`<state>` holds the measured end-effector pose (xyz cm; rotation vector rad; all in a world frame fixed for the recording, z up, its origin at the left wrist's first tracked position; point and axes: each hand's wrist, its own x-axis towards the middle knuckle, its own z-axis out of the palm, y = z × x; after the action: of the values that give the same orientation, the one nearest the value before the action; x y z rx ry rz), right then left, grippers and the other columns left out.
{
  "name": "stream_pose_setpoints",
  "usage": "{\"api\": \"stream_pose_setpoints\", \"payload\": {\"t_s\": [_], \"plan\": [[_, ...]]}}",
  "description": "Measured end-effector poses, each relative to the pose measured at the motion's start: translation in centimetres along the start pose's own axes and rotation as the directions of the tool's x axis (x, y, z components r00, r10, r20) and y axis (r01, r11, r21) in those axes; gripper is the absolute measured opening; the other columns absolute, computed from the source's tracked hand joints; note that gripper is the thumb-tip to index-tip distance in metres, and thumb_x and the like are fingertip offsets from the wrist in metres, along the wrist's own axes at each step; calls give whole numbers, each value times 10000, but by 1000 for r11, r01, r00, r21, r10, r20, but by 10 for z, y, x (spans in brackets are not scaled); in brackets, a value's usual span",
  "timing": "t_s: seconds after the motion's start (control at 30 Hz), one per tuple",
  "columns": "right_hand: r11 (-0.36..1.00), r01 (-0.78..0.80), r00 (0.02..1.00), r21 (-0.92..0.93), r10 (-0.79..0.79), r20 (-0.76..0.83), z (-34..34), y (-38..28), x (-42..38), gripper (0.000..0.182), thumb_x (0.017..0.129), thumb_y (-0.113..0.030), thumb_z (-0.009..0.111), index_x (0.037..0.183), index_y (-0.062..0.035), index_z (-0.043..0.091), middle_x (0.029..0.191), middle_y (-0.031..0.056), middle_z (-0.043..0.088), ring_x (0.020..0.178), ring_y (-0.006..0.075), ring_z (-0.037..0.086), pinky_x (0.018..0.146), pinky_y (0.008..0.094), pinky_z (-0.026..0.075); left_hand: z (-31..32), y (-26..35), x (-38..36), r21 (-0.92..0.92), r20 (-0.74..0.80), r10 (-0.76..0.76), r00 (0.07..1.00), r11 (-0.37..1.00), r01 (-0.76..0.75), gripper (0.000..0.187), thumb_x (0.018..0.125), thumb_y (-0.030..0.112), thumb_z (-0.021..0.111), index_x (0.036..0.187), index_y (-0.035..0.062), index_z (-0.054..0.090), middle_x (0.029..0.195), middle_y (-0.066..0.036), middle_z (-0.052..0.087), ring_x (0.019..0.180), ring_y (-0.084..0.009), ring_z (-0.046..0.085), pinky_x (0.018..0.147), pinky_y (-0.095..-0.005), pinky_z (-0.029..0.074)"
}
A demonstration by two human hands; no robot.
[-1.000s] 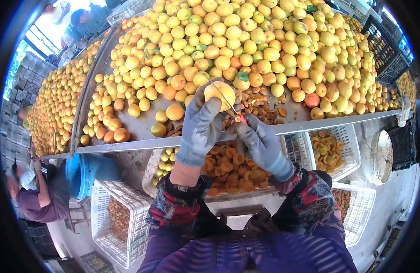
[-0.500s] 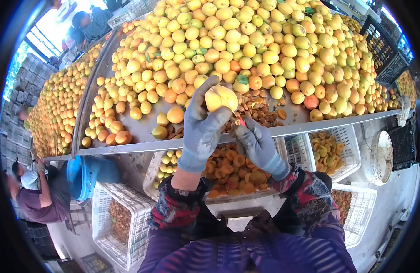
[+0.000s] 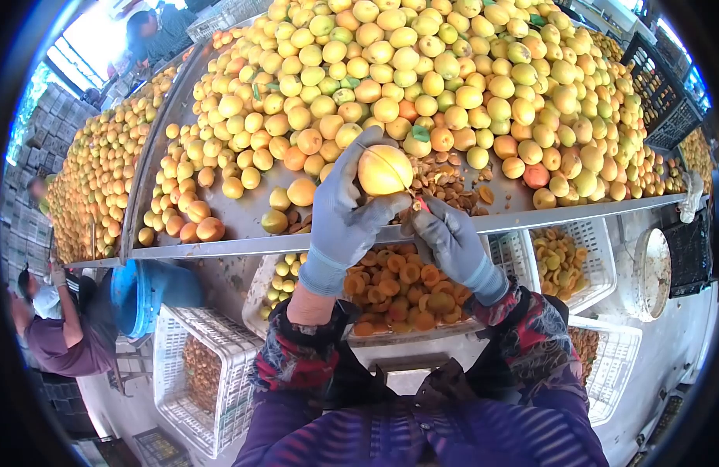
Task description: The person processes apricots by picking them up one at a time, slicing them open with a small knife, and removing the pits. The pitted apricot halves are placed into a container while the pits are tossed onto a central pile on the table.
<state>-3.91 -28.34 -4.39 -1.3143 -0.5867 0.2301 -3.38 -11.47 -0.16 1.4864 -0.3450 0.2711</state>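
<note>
My left hand (image 3: 340, 210), in a grey glove, holds a yellow apricot (image 3: 385, 170) between thumb and fingers, above the table's front edge. Just right of it, my gloved right hand (image 3: 449, 241) is closed on a small tool with a red part (image 3: 420, 205), its tip close to the fruit. A thin dark line shows on the apricot's side. Behind both hands, apricots are heaped on the metal table (image 3: 247, 214), with a pile of pits (image 3: 445, 187) near its edge. Below the hands, a container holds halved apricots (image 3: 406, 288).
White crates (image 3: 219, 342) with pits stand at the lower left and lower right (image 3: 612, 366). Another crate of halves (image 3: 558, 261) is at right, beside a white bucket (image 3: 654, 268). A blue barrel (image 3: 153, 296) and a person in purple (image 3: 68, 338) are at left.
The apricot has turned in my left hand, so a rounder side faces the camera. Both hands have shifted slightly, and the right one remains closed on the tool.
</note>
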Motion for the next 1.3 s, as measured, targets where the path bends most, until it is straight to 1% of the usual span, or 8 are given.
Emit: {"api": "stream_pose_setpoints", "payload": {"t_s": [0.3, 0.4, 0.47, 0.53, 0.8, 0.97, 1.07, 1.3], "plan": [[931, 57, 987, -360, -106, -118, 5, -12, 4, 304, 980, -285, 476, 808, -34, 484, 628, 0, 403, 545, 68, 384, 485, 239, 337, 12, -10, -8, -747, 195, -269, 943, 582, 321, 555, 877, 235, 667, 1309, -25, 435, 1166, -57, 558, 1048, -171, 540, 922, -297, 426], [941, 52, 991, -335, -91, -102, 2, -3, 1, 318, 989, -305, 453, 846, -31, 527, 599, -19, 421, 523, 50, 396, 479, 222, 325, 9, -7, -7, -604, 65, -234, 970, 765, 225, 566, 849, 224, 695, 1294, -21, 446, 1156, -67, 565, 1065, -169, 537, 902, -287, 447], [967, 13, 996, -254, -35, -81, -2, 0, 0, 338, 998, -327, 430, 886, -37, 561, 586, -51, 446, 503, 22, 405, 472, 194, 312, -3, -1, -1, 163, 9, 4, 1000, 987, -6, 637, 800, 213, 733, 1307, -30, 433, 1153, -73, 569, 1085, -159, 533, 870, -292, 476], [990, -19, 999, -143, 15, -29, -3, -5, 1, 336, 998, -326, 430, 886, -39, 565, 589, -54, 447, 505, 21, 404, 473, 196, 315, -5, 0, 0, 299, 28, 85, 996, 950, -89, 707, 755, 205, 758, 1323, -34, 412, 1159, -79, 565, 1102, -169, 533, 867, -323, 492], [954, 33, 990, -298, -73, -124, 1, -8, -1, 305, 988, -268, 464, 804, -27, 500, 614, -13, 411, 521, 48, 380, 469, 224, 334, 16, -6, -10, -743, 105, -265, 959, 620, 252, 504, 901, 199, 600, 1318, -30, 431, 1241, -140, 551, 1171, -265, 522, 1015, -421, 394], [948, 13, 997, -319, -39, -73, -4, -7, 0, 299, 988, -266, 464, 812, -28, 505, 614, -19, 409, 517, 44, 383, 465, 220, 331, 5, 1, -5, -469, 40, -181, 983, 865, 179, 485, 914, 158, 574, 1322, -53, 416, 1233, -139, 557, 1102, -244, 569, 947, -370, 454], [975, 10, 1000, -224, -13, -14, -4, -6, 1, 290, 989, -256, 453, 812, -32, 504, 614, -29, 407, 518, 37, 381, 463, 214, 325, -1, 9, -2, 187, 11, -8, 1000, 982, 6, 539, 857, 68, 648, 1330, -22, 405, 1186, -79, 561, 1066, -160, 547, 944, -290, 438], [968, 6, 997, -252, -25, -72, -1, -9, -1, 258, 986, -209, 443, 813, -27, 501, 597, -23, 406, 507, 49, 395, 463, 219, 333, 8, -2, -7, -694, 46, -302, 952, 676, 248, 634, 787, 121, 725, 1319, -38, 419, 1178, -73, 560, 1041, -149, 555, 889, -299, 469]]}}
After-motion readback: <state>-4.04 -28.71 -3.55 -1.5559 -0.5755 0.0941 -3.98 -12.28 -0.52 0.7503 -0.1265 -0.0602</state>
